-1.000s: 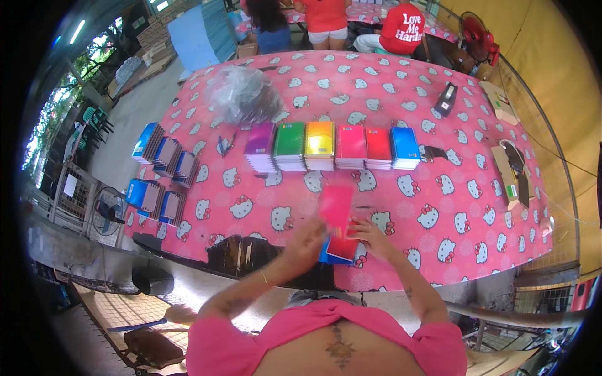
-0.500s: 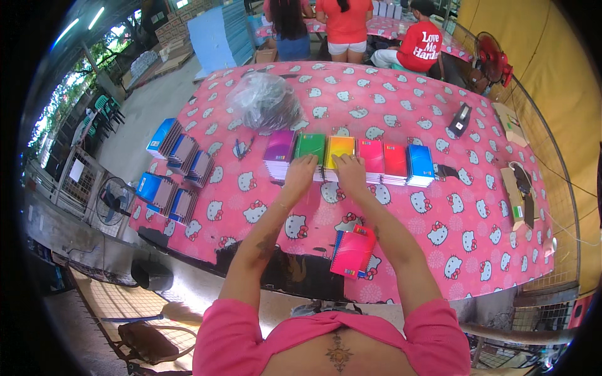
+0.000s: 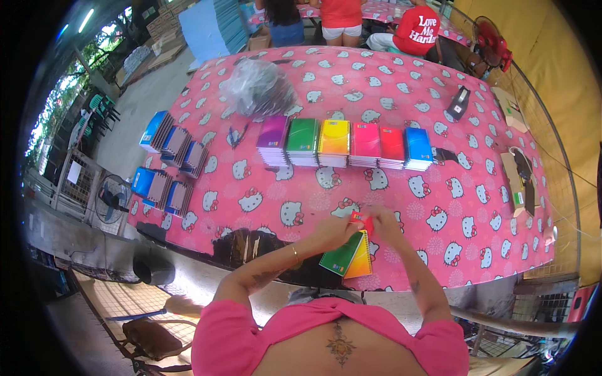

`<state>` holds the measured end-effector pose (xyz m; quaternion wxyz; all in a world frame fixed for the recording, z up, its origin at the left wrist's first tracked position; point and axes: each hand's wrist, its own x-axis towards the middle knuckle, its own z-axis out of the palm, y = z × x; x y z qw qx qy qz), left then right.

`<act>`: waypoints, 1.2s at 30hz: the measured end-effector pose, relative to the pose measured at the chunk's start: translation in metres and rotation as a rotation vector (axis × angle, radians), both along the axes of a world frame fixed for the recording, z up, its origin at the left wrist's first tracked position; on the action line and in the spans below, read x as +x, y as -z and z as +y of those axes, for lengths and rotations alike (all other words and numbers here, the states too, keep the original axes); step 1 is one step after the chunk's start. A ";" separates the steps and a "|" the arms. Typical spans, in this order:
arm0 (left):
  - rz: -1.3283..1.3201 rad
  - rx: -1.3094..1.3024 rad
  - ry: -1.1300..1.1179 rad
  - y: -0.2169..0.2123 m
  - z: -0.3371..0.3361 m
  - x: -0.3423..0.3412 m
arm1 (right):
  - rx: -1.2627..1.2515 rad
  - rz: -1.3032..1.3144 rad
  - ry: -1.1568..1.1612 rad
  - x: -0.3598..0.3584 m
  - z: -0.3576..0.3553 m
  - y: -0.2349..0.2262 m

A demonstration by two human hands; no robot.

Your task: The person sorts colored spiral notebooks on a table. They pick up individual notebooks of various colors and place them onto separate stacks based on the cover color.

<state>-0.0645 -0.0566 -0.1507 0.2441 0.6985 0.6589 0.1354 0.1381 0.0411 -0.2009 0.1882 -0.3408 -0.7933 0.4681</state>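
Note:
Near the front table edge, both my hands are closed around the top of a small fanned bunch of spiral notebooks. A green notebook (image 3: 343, 255) and a yellow notebook (image 3: 360, 262) hang toward me, overlapping. Something red (image 3: 362, 219), seemingly another notebook's corner, shows between my fingers. My left hand (image 3: 334, 232) grips from the left and my right hand (image 3: 385, 226) from the right; fingertips partly hide what they hold. Beyond them stands a row of notebook stacks: purple (image 3: 273, 133), green (image 3: 303, 135), yellow (image 3: 333, 138), pink (image 3: 365, 139), red (image 3: 392, 143) and blue (image 3: 417, 145).
Blue-covered notebook piles (image 3: 157, 130) lie at the table's left. A clear plastic bag (image 3: 258, 88) sits behind the row. Toward the right are a black stapler-like tool (image 3: 459, 103) and an open cardboard box (image 3: 517, 182). People stand and sit beyond the far edge.
My hands have come back from the green and yellow stacks to the bunch near the front edge. A green and a yellow notebook now lie over the pink one seen there before.

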 end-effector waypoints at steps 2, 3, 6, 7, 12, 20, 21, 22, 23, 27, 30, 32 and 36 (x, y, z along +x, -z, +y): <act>-0.041 0.110 -0.147 0.006 0.019 -0.018 | 0.301 0.060 0.229 -0.038 0.013 -0.021; -0.048 0.149 -0.172 0.000 0.042 -0.041 | 0.544 0.073 0.194 -0.059 0.029 -0.036; 0.378 0.871 -0.232 -0.002 0.097 -0.107 | 1.079 -0.043 0.244 -0.124 0.073 -0.049; 0.589 0.926 -0.245 0.005 0.108 -0.127 | 1.085 -0.035 0.246 -0.132 0.088 -0.043; 0.390 0.529 -0.194 -0.009 0.103 -0.146 | 1.035 0.016 0.060 -0.124 0.096 -0.042; 0.477 0.630 -0.226 -0.012 0.047 -0.117 | 0.703 -0.111 -0.287 0.002 -0.111 -0.039; 0.504 0.637 -0.201 0.005 0.050 -0.123 | 0.699 -0.108 -0.293 0.005 -0.115 -0.035; 0.527 0.644 -0.168 0.019 0.054 -0.128 | 0.638 -0.084 -0.263 0.007 -0.118 -0.035; 0.520 0.630 -0.226 0.021 0.059 -0.129 | 0.577 -0.065 -0.227 0.009 -0.122 -0.035; 0.379 0.608 -0.165 0.014 0.079 -0.143 | 0.470 0.052 0.158 0.003 -0.123 -0.011; 0.504 0.621 -0.182 0.009 0.077 -0.130 | 0.154 0.121 0.532 0.001 -0.120 0.003; 0.773 0.610 -0.136 0.017 0.078 -0.132 | -0.061 0.136 0.623 -0.009 -0.125 0.004; 0.600 0.757 -0.118 0.020 0.078 -0.157 | 0.082 -0.037 0.597 -0.027 -0.146 0.011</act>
